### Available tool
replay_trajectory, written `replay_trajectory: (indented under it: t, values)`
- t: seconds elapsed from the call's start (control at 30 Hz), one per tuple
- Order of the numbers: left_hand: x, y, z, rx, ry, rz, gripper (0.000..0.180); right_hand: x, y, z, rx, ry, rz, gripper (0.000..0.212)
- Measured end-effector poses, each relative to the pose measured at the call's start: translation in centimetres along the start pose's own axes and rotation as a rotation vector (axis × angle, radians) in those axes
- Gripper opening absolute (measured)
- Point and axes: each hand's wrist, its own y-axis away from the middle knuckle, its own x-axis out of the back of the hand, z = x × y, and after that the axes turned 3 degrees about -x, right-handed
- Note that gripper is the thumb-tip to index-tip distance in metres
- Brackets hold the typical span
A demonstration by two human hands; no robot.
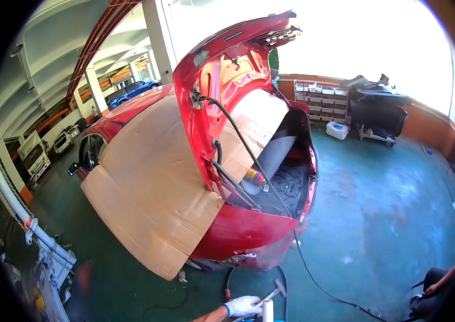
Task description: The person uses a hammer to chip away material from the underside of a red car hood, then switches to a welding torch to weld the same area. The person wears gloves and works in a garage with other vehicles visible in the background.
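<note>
My left hand [242, 306], in a white knit glove with a blue-edged cuff, reaches in from the lower edge. Its fingers are closed around the handle of a hammer-like tool [279, 289] with a T-shaped metal head. A white cylinder [268, 311] stands upright beside the fingertips, its lower end cut off by the frame; I cannot tell whether the hand touches it. My right hand is out of view. Ahead is a red car [249, 231] with its trunk lid [187, 115] raised. Cardboard [149, 177] covers its roof and side. A can with a yellow and red label [254, 176] lies in the trunk.
A dark cable [313, 279] hangs from the lid and trails over the green floor [378, 214]. A frame with chains [45, 236] stands at left. Another person's hand [432, 290] shows at lower right. Shelves [321, 102], a white jug [337, 130] and a loaded cart [378, 115] line the far wall.
</note>
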Motion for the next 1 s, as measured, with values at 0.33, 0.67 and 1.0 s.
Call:
replay_trajectory:
  t: [0.33,0.67,1.0]
  values:
    - [4.8,-6.5,16.3,-0.011,-0.316,0.5,0.048,19.4,-17.7,-27.1,0.087,-1.359,0.167,0.029]
    - [18.5,3.9,20.2,0.02,0.258,1.202,0.024,32.9,-25.1,-27.7,0.229,-1.608,0.069,0.026]
    - [43.4,16.9,25.5,0.054,-0.432,1.739,0.036,43.8,-25.6,-45.4,1.095,-1.465,0.115,0.027]
